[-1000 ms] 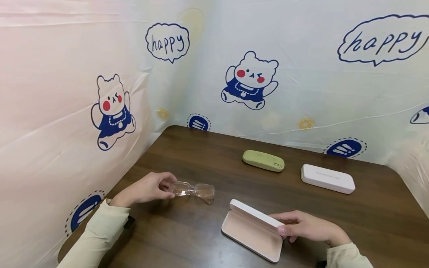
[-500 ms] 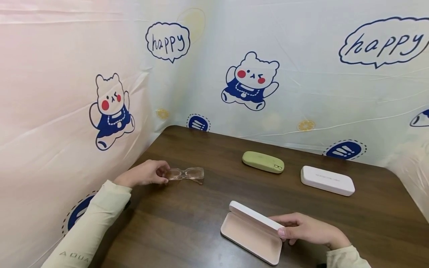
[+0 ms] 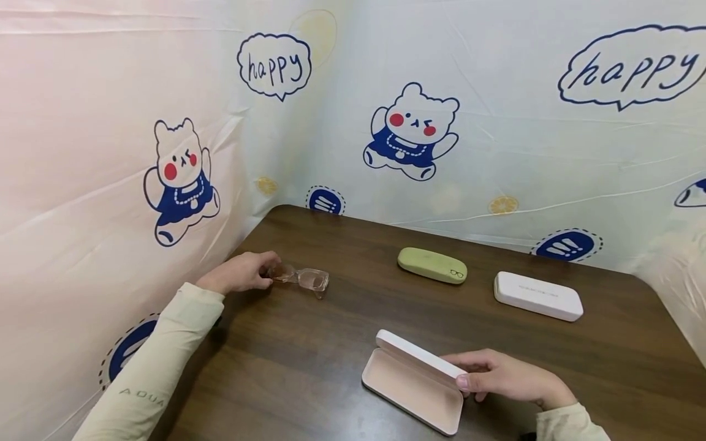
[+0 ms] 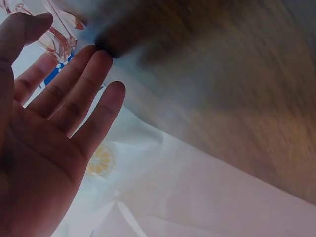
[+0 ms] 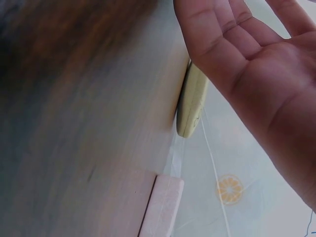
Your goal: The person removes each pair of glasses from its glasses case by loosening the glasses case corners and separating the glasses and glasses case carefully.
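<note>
In the head view, clear-framed glasses (image 3: 312,279) lie at the left-back of the table. My left hand (image 3: 241,271) is at their left end. In the left wrist view, thumb and index finger are on either side of the glasses frame (image 4: 63,42), while the other fingers extend fairly straight. On the front right, my right hand (image 3: 507,378) pinches the raised lid of a white glasses case (image 3: 413,392), thumb over the lid's edge and fingers behind it. The case has a bare pinkish lining; the right wrist view does not show it.
Behind the open case lie a green glasses case (image 3: 432,265) and a closed white glasses case (image 3: 538,296). The brown wooden table (image 3: 331,343) meets a printed curtain (image 3: 309,122) at its left and back edges.
My left hand has carried the glasses away from me and slightly left, and their angle has turned. My right hand and the open case have stayed in place.
</note>
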A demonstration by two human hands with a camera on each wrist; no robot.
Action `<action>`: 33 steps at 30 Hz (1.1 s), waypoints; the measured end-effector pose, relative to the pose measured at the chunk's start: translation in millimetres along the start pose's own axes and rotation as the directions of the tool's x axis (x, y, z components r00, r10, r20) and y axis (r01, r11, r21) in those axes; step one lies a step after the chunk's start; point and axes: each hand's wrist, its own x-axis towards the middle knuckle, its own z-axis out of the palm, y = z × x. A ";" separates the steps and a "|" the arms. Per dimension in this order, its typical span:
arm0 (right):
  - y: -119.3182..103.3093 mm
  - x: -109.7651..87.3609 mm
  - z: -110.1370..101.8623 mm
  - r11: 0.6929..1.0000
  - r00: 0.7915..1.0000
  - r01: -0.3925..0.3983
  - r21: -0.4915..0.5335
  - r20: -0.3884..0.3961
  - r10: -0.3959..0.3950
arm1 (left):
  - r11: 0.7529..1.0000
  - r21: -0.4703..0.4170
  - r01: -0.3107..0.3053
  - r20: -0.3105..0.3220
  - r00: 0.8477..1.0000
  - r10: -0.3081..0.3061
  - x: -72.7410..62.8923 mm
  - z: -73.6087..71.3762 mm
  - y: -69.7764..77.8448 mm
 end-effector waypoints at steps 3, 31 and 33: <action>1.0 -2.2 -0.2 1.000 1.000 0.004 -0.007 -0.011 -0.004 | 1.000 -0.019 0.011 -0.007 1.000 -0.011 2.0 3.0 0.6; -1.6 1.2 0.9 1.000 1.000 0.026 -0.005 0.001 -0.026 | 0.965 -0.202 -0.168 0.044 0.983 0.181 -28.1 47.7 163.9; -0.9 -0.1 2.0 1.000 1.000 0.023 0.005 -0.002 -0.023 | 0.929 -0.338 -0.152 0.197 0.954 0.228 -23.4 63.2 188.3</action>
